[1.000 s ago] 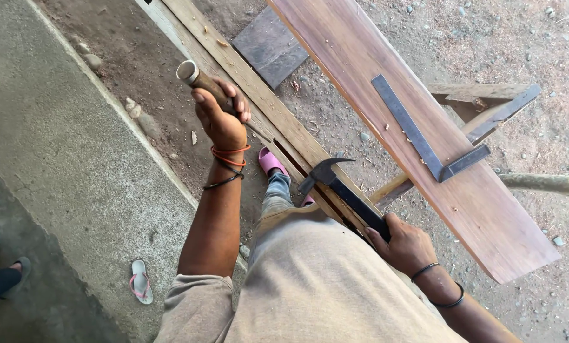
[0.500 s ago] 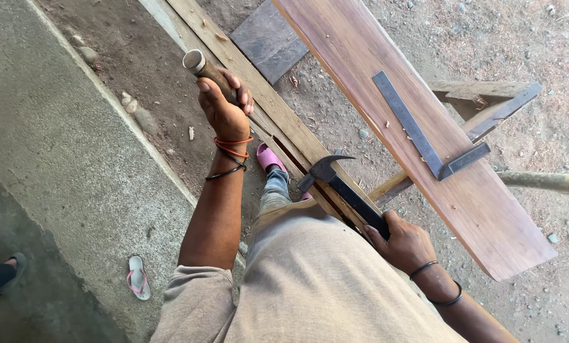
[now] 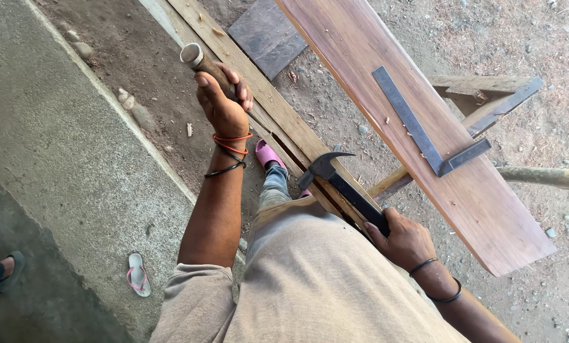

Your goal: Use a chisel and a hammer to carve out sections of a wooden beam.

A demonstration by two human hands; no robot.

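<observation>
My left hand (image 3: pixel 222 101) is raised in front of me, closed around a wooden-handled tool (image 3: pixel 198 60) with a metal ring at its upper end; its working end is hidden by my fingers. Low at my side, my right hand (image 3: pixel 403 240) grips the dark handle of a claw hammer (image 3: pixel 335 176), whose head points toward the left. A long reddish-brown plank (image 3: pixel 373 70) rests on a wooden stand to the right. A metal try square (image 3: pixel 424 136) lies flat on the plank.
Pale wooden boards (image 3: pixel 246 76) lie on the dirt under my left hand, beside a dark square slab (image 3: pixel 268 35). A concrete strip (image 3: pixel 56 159) runs along the left with a loose sandal (image 3: pixel 137 274) on it. Another person's foot (image 3: pixel 5 270) shows at the left edge.
My left hand with the wooden-handled tool has drifted slightly right and lower in view. The other person's foot has shifted at the left edge. The hammer stays low.
</observation>
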